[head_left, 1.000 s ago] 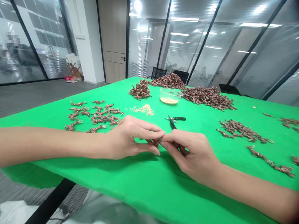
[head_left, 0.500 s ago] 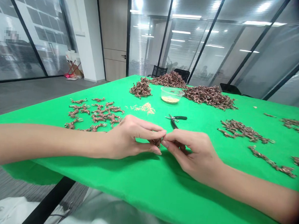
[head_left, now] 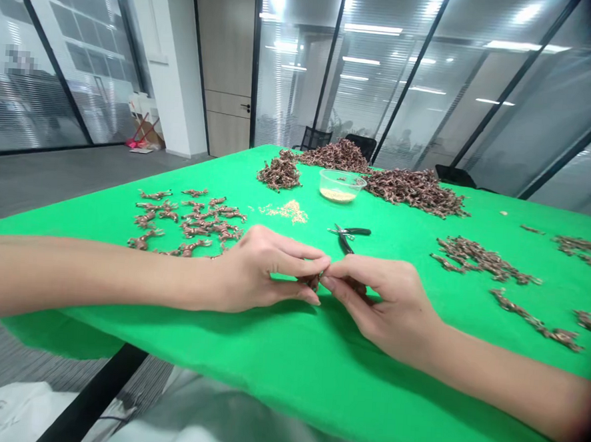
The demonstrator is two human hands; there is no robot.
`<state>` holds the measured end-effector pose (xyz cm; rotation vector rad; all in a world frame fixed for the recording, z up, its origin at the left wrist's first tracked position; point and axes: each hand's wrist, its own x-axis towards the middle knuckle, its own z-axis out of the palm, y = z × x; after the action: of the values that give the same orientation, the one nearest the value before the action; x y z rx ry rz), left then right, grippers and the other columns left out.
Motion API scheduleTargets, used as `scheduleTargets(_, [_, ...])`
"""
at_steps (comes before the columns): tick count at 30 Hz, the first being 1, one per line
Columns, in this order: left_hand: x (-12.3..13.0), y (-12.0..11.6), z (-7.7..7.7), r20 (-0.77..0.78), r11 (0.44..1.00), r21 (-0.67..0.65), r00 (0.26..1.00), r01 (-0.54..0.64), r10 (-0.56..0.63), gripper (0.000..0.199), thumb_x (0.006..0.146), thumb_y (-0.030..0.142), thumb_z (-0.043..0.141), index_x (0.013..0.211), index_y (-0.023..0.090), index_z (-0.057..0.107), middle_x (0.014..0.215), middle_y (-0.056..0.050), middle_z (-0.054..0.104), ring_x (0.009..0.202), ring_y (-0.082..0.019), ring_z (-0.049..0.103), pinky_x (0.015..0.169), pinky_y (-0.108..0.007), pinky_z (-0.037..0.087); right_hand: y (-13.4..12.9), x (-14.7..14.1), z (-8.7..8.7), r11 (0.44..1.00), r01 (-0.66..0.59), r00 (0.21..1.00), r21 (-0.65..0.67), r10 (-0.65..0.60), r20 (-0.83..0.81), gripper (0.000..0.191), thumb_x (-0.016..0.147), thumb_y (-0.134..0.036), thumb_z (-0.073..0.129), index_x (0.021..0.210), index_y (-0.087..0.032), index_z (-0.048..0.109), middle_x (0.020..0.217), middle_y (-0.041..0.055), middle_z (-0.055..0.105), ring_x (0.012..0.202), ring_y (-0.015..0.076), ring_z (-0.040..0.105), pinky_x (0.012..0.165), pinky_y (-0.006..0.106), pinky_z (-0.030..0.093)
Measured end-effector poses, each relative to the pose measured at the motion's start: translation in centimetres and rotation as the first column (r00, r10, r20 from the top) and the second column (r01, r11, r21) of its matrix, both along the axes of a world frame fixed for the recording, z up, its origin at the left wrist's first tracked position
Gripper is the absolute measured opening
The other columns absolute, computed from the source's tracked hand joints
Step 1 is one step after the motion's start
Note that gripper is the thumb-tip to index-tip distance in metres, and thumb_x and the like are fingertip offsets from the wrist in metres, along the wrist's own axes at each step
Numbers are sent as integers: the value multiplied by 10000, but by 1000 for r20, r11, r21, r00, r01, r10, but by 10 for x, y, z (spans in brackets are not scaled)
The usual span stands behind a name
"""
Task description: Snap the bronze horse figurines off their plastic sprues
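Note:
Over the near part of the green cloth, my left hand (head_left: 272,273) is closed in a pinch on a small brown figurine (head_left: 312,282), mostly hidden by the fingers. My right hand (head_left: 371,289) meets it fingertip to fingertip, its thumb and forefinger pressed together at the figurine's right end. More brown shows under the curled right fingers; whether it is the same piece I cannot tell. Just beyond my hands lie black-handled pliers (head_left: 347,237), jaws apart. Loose brown figurines (head_left: 208,225) are spread beyond my left forearm.
Small pale-gold bits (head_left: 291,211) lie in a little heap. Behind them stands a clear plastic bowl (head_left: 342,184) holding similar bits. Large brown piles (head_left: 412,190) rise at the back. To the right are a flatter cluster (head_left: 478,257) and linked-looking strips (head_left: 537,320) on the green tablecloth (head_left: 286,367).
Both hands keep the same pinch on the figurine, with barely any finger movement. The view has shifted very slightly. Nothing on the table has moved.

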<state>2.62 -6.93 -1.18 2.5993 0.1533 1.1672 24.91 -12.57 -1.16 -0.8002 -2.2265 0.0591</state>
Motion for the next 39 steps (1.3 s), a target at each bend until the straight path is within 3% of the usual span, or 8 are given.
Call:
scheduleTargets(5, [1,-1,1,-4,1000,-24,1000,1,-1,363,798,178,813,1157,191,765,1145,-79,754,922,-220,771,886,-232,633,0,0,0,1000,5,1000,-2,-5,15,138,944,-87,573,892,-195,642,736,-14,687,600,99,589,569,213,426])
scheduleTargets(15, [1,-3,2,-47,980,-195,998,-49,41,311,778,214,829,1087,226,792,1118,-55,763,975,-246,760,909,-280,633,-1,-1,3,1000,14,1000,-10,-14,18,148,948,-110,563,855,-191,644,676,-23,636,557,93,540,538,217,396])
scheduleTargets(20, [4,-1,4,-94,983,-181,995,-43,27,245,813,276,808,1046,201,801,1084,-64,776,936,-241,766,892,-270,631,1,-1,1,996,47,999,-70,-47,0,161,938,-105,575,805,-178,631,616,-38,560,519,82,466,513,215,356])
scheduleTargets(23, [4,-1,7,-103,968,-251,995,-8,-18,226,839,230,781,1055,163,792,1128,-82,762,909,-228,767,868,-273,640,2,-1,1,990,70,997,-123,-73,-22,155,936,-115,580,813,-187,639,638,-29,598,532,88,484,508,216,361])
scheduleTargets(26, [2,-1,8,-82,914,-407,995,12,-50,328,814,184,799,1138,150,758,1154,-88,754,949,-227,762,886,-289,645,1,-1,1,980,98,992,-171,-109,-57,134,937,-143,596,833,-190,667,640,-22,619,525,92,487,492,219,369])
scheduleTargets(31, [0,-2,8,-78,766,-643,995,-2,-63,465,785,190,825,1229,131,698,1108,-108,765,1011,-250,750,958,-352,630,-1,-1,3,975,77,987,-206,-104,-125,110,928,-156,609,852,-185,683,600,-32,593,499,85,482,464,208,376])
scheduleTargets(39, [3,0,13,-16,600,-798,994,54,-110,376,763,83,815,1110,100,671,1076,-121,766,1031,-235,743,958,-336,618,-2,-2,2,973,113,984,-203,-138,-112,110,915,-174,592,831,-187,661,578,-31,574,477,85,470,453,212,371])
